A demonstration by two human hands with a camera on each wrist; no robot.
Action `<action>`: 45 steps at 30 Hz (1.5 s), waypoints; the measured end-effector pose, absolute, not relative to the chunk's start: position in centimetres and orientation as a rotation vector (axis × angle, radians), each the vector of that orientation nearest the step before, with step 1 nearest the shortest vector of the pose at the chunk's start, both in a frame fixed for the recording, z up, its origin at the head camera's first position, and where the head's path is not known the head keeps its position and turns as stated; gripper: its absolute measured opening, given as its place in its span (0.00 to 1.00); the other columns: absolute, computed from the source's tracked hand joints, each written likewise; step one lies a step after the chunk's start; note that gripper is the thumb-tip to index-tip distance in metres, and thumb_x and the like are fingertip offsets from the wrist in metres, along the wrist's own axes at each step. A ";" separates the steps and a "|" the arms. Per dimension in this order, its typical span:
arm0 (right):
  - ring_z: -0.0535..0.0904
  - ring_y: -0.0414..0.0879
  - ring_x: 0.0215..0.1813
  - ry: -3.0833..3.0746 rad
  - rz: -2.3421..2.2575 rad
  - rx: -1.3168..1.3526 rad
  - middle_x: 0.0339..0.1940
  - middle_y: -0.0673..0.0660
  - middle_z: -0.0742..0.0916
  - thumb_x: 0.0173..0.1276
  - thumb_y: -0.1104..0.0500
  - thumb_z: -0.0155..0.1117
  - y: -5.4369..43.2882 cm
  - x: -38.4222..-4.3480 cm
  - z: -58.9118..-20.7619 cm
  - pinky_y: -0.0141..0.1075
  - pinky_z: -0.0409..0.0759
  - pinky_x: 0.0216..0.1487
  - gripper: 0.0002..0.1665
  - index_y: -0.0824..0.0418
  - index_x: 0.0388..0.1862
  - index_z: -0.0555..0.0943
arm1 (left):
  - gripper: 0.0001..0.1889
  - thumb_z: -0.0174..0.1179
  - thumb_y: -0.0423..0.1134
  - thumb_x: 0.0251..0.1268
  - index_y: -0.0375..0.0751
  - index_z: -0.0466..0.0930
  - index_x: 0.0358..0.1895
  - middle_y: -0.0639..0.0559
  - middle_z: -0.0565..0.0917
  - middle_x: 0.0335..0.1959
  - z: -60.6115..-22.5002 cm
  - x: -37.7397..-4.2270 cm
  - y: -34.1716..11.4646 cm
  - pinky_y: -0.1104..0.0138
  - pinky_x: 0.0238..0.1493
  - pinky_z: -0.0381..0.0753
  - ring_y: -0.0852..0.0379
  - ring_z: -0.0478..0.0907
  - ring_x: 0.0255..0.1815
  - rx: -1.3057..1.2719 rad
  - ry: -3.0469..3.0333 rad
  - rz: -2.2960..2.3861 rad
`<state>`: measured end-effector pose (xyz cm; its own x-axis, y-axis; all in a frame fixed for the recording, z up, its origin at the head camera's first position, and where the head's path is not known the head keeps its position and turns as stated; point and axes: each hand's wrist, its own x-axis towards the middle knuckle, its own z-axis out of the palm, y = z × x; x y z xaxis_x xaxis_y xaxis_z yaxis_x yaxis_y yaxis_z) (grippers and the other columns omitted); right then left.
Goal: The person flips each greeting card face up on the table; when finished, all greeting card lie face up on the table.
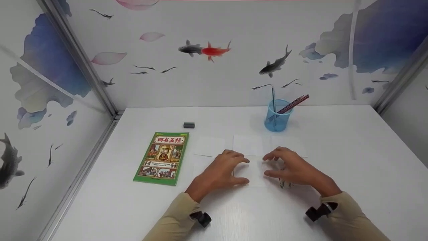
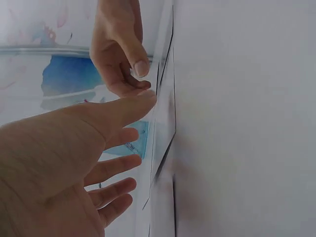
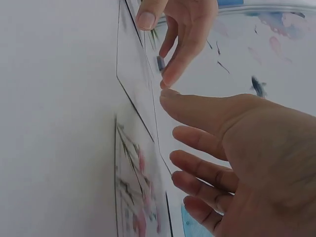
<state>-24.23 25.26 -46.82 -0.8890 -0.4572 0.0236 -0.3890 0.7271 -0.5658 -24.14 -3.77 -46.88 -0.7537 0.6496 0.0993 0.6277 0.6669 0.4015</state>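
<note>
Both hands hover low over white cards laid edge to edge on the table. My left hand (image 1: 220, 172) has its fingers spread and holds nothing, near a blank card (image 1: 255, 174) in the front row. Across from it, my right hand (image 1: 294, 169) also holds nothing, with fingers apart and thumb facing the left hand. Beneath the right hand lies a card (image 3: 140, 197) with pink flowers and green stems, mostly hidden by that hand in the head view. More blank cards (image 1: 249, 144) form a row just behind the fingertips.
A green-bordered book (image 1: 162, 159) lies to the left, with a small dark grey block (image 1: 189, 125) behind it. At the back right stands a blue mesh cup (image 1: 277, 122) with several pencils (image 1: 294, 104). Painted wall panels (image 1: 217, 83) enclose the table's back and sides.
</note>
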 end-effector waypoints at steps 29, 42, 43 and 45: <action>0.90 0.45 0.44 2.568 -1.321 -0.565 0.55 0.62 0.85 0.76 0.53 0.75 23.2 -25.0 -46.5 0.32 0.87 0.48 0.30 0.54 0.73 0.76 | 0.20 0.70 0.55 0.75 0.51 0.89 0.62 0.51 0.82 0.59 -47.6 -24.3 -4.2 0.61 0.63 0.81 0.54 0.75 0.59 0.960 2.688 0.983; 0.88 0.47 0.61 2.612 -1.478 -0.829 0.58 0.49 0.91 0.83 0.52 0.66 21.4 -24.0 -46.0 0.37 0.89 0.52 0.18 0.50 0.67 0.81 | 0.27 0.53 0.53 0.88 0.41 0.68 0.77 0.37 0.88 0.63 -47.2 -23.9 -3.5 0.55 0.65 0.88 0.45 0.91 0.59 0.592 1.774 1.787; 0.88 0.46 0.61 2.632 -1.462 -0.838 0.57 0.48 0.91 0.82 0.53 0.67 21.5 -24.0 -46.1 0.37 0.88 0.52 0.18 0.50 0.66 0.81 | 0.26 0.55 0.50 0.88 0.40 0.67 0.77 0.38 0.87 0.64 -47.2 -23.9 -3.5 0.55 0.66 0.88 0.45 0.90 0.60 0.580 1.745 1.803; 0.87 0.45 0.60 2.660 -1.440 -0.849 0.56 0.47 0.91 0.80 0.57 0.69 21.5 -24.0 -46.1 0.36 0.87 0.52 0.17 0.50 0.65 0.83 | 0.25 0.57 0.44 0.85 0.40 0.67 0.77 0.40 0.87 0.64 -47.4 -23.9 -3.5 0.55 0.66 0.88 0.47 0.89 0.61 0.574 1.744 1.813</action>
